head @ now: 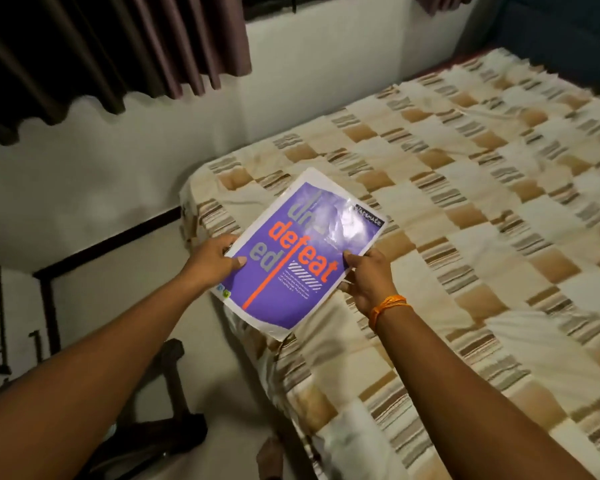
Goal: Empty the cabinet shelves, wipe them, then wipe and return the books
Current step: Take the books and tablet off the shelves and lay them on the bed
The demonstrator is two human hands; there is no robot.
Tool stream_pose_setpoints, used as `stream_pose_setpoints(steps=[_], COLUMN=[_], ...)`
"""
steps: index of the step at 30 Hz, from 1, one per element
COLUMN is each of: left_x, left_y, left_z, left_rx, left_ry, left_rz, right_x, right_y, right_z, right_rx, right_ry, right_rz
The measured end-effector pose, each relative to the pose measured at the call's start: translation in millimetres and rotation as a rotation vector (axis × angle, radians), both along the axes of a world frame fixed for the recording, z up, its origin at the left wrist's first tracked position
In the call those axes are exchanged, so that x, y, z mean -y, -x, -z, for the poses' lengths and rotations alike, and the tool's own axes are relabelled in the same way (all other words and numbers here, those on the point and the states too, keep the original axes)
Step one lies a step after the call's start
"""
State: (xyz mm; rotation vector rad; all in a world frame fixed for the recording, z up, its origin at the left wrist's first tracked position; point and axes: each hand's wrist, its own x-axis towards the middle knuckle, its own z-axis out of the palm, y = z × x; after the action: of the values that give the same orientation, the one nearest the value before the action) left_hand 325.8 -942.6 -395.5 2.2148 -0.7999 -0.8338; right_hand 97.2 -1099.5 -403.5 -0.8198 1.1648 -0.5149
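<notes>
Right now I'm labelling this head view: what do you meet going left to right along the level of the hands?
Left hand → purple notebook → right hand → checked bedspread.

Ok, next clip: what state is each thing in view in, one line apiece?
Purple notebook with orange lettering: closed, held over the bed's corner.
Left hand: grips the notebook's left edge.
Right hand: grips its right edge.
Beige checked bedsheet: spread, slightly wrinkled.
Dark maroon curtain: hanging drawn above the wall.
Orange thread wristband: worn on the right wrist.
</notes>
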Motion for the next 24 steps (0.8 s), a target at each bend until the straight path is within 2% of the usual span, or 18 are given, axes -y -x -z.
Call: stream_pose_setpoints(steps=[5,15,19,24], left_x=[36,82,88,88], left_y=[-28,-66,-74,-69], left_z=[92,266,308,331], left_rx=[0.108,0.191,0.247,0.331], left_ry=[-0.153,-0.284,-0.295,-0.334], left_rz=[0.146,0.191,0.207,0.198], right_x=[11,38,43,51], right_y=[-9,-47,-55,-48], right_z=[92,249,291,316], right_rx=[-0.102,-0.2,-0.199,-0.307], right_ry=[-0.088,-0.144,-0.117,-0.128], right_rz=[0.05,0.013,-0.007,-0.044])
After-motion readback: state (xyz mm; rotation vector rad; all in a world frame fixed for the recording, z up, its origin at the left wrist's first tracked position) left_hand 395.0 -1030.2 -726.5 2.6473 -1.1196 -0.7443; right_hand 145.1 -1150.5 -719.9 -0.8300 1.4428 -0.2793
